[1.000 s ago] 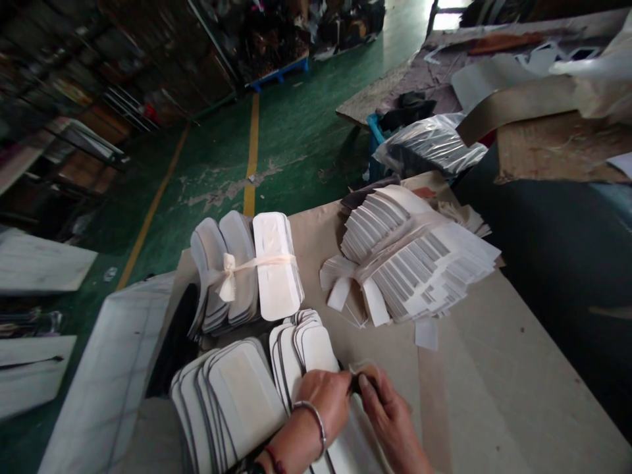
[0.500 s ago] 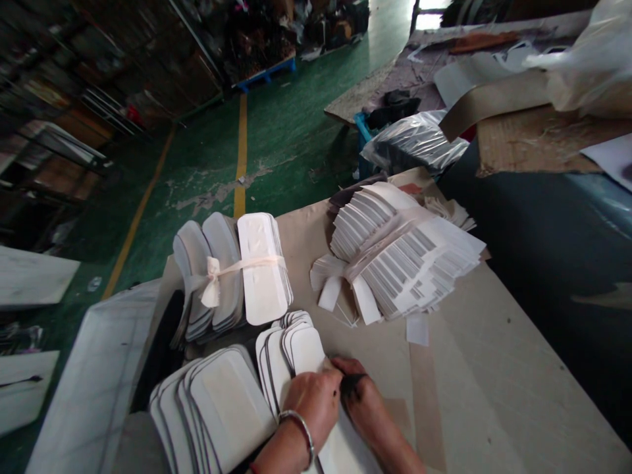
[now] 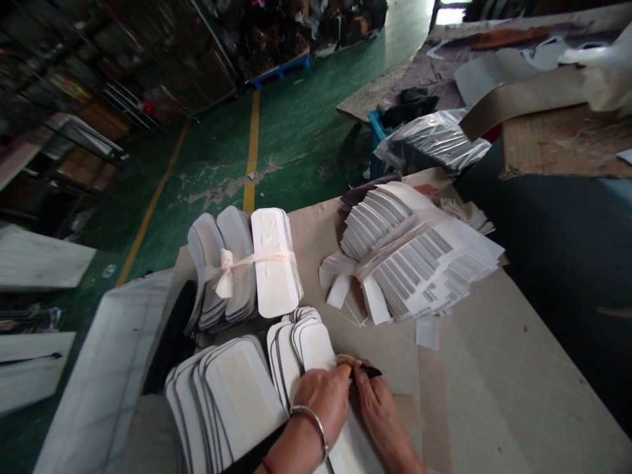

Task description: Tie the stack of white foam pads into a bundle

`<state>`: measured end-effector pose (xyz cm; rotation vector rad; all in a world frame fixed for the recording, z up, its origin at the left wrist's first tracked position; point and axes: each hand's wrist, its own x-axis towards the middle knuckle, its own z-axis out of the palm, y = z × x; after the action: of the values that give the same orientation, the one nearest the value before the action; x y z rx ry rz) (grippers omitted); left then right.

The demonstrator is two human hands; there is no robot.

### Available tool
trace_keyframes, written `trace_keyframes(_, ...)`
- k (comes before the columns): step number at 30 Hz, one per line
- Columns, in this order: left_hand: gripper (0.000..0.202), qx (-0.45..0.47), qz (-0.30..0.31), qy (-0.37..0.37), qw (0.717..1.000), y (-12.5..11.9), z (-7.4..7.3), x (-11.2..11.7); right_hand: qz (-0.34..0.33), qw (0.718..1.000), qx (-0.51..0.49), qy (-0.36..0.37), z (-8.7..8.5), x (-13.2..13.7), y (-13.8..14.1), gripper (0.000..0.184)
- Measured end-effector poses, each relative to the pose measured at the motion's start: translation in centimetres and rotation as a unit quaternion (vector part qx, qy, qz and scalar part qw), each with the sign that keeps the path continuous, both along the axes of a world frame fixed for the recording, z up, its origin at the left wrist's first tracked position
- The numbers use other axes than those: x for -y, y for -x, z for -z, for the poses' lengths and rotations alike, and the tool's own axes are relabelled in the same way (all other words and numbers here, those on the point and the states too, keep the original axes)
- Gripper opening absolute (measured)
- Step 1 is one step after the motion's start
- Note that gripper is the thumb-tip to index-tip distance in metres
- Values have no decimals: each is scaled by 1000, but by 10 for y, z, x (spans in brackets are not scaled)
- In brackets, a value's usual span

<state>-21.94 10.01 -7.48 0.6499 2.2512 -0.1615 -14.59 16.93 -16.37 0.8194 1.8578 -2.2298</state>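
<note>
Since the earlier frame, the right hand [image 3: 382, 408] has turned at the knot area: the black strip [image 3: 371, 371] that lay across its fingers now projects to the right past its thumb. The camera view has shifted slightly; the bundles keep their positions on the counter [image 3: 494, 375].

Right grip: thumb and fingers are together, clamped on the black strip. Left grip: the fingers of the left hand [image 3: 323, 398] are curled in directly beside the right fingertips; whether they clamp the strip cannot be told, as the fingertips are hidden. A metal bracelet [image 3: 316, 421] encircles the left wrist.

Location of work: the black strip is held above the right stack of white panels [image 3: 316, 345], near its right edge. The left stack of white panels [image 3: 241, 382] lies just beside it, fanned, with rounded corners and dark edges.

Surrounding items: beyond these stacks, a tied panel bundle [image 3: 276, 289] is bound by a pale fabric tie [image 3: 226, 271], knotted at the left. Farther right, a bundle of thin white pieces [image 3: 415, 263] lies fanned on the counter, bound around its middle.
</note>
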Motion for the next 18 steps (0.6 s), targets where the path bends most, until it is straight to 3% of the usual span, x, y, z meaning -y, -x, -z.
trace_keyframes(6, 36, 0, 2, 9, 1000, -1, 2, 1, 48, 991, 83, -91, 21, -17, 2, 53)
trace_keyframes(10, 42, 8, 19, 17, 1000, -4, 3, -2, 71, 980, 108, -150, 25, -21, 5, 47)
trace_keyframes(14, 42, 23, 29, 11, 999, -5, 2, -4, 111, 967, 130, -191, 12, -30, 6, 40)
trace_keyframes(18, 41, 32, 14, 3, 999, -4, -2, -4, 144, 963, 120, -191, -12, -39, -2, 51)
